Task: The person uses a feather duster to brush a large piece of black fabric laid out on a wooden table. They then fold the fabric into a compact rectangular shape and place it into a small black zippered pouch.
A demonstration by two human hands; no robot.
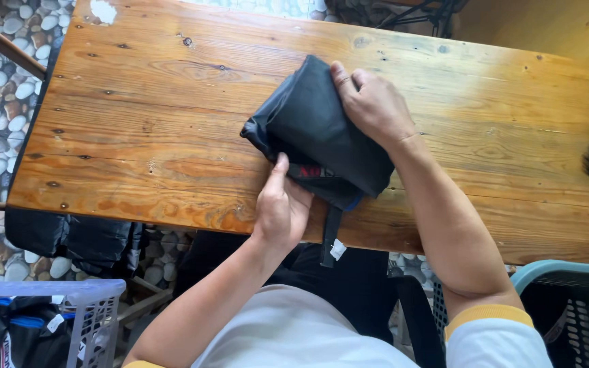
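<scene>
Pebble-patterned flooring shows around a worn wooden surface (172, 102) with knots and an orange-brown grain. On its near half, a little right of centre, lies a folded black garment (318, 133), its lower edge reaching the near rim, where a black strap with a small white tag (337, 249) hangs over the side. The left hand (281, 208) pinches the near edge of the garment, thumb on top and fingers curled beneath. The right hand (373, 102) lies flat on the fold's far right side, fingers close together, pressing it down.

At lower left stands a pale lilac perforated basket (97, 307) holding dark folded cloth with white and blue trim. At lower right is a teal perforated basket (567, 286); its inside looks dark, and what it holds cannot be told. More dark cloth (69, 238) hangs below the surface's left end.
</scene>
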